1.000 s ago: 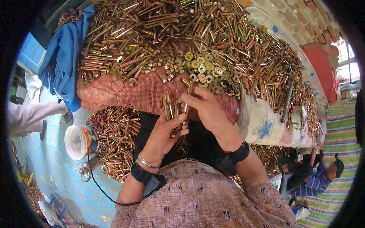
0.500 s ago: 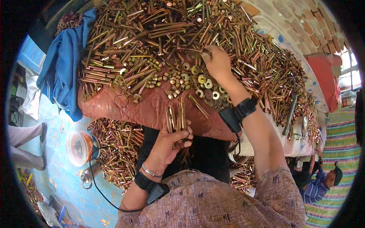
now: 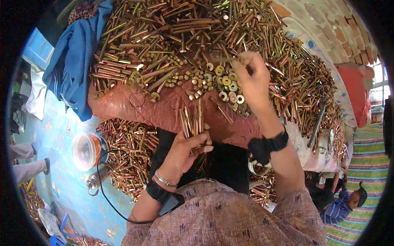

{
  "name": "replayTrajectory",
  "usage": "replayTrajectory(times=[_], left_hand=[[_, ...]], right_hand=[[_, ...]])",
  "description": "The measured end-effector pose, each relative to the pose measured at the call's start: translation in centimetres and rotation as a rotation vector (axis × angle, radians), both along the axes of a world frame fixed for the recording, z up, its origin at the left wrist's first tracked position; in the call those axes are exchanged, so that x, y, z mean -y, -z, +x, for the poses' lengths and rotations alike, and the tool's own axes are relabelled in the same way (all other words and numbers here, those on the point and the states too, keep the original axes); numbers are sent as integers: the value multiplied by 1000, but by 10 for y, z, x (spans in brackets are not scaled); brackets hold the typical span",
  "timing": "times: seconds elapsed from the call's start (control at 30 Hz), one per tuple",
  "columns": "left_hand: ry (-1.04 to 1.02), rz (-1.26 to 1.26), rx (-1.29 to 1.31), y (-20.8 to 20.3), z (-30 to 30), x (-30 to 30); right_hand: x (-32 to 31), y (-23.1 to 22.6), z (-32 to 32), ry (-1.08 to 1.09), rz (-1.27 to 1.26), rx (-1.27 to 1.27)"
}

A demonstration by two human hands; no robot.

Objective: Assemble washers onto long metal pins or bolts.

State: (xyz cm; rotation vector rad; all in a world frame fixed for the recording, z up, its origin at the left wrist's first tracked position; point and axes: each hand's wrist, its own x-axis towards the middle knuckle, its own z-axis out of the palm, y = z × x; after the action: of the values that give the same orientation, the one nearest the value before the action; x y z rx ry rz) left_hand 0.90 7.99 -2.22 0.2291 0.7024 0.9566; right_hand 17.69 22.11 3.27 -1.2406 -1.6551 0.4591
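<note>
Several long golden bolts (image 3: 192,119) stand bunched in the left hand (image 3: 185,151), its fingers wrapped around their lower ends so the shafts point up and away from the body. They rise in front of the near edge of a red cloth cushion (image 3: 135,100). A silvery bracelet (image 3: 164,179) and a dark band (image 3: 158,192) circle the left wrist.

The right hand (image 3: 256,82) hovers over the near side of a broad heap of bolts (image 3: 197,26), thumb and fingers bent toward one another. A blurred, slim shape shows just left of the fingertips; whether the fingers grip it, I cannot tell. Another black band (image 3: 277,142) sits on that wrist.

Just below and left of the right hand, flat round washers (image 3: 226,80) lie in a loose cluster, with small metal nuts (image 3: 201,80) beside them to the left. One loose bolt (image 3: 221,110) lies slantwise on the cushion, between the two hands. A long metal tool (image 3: 317,123) rests at the heap's right side.

Left of the lap, more bolts (image 3: 127,160) are piled low, near a whitish plastic tub (image 3: 83,151) on the blue floor (image 3: 74,197). A blue garment (image 3: 72,65) hangs at the far left. At lower right, a person in a striped shirt (image 3: 338,209) is near a striped mat (image 3: 367,164).
</note>
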Motion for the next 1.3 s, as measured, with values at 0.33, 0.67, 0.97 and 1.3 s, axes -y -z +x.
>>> replayTrajectory(times=[0.33,0.67,0.97,1.3], left_hand=[[-195,-70,18,-2,9,11],[-174,-64,-94,-1,10,9],[-112,-8,-196,6,6,14],[-95,41,-192,11,7,19]], right_hand=[[120,27,-19,-302,135,363],[82,24,-4,-28,-78,652],[71,22,15,-114,-618,-596],[52,36,14,57,-157,301]])
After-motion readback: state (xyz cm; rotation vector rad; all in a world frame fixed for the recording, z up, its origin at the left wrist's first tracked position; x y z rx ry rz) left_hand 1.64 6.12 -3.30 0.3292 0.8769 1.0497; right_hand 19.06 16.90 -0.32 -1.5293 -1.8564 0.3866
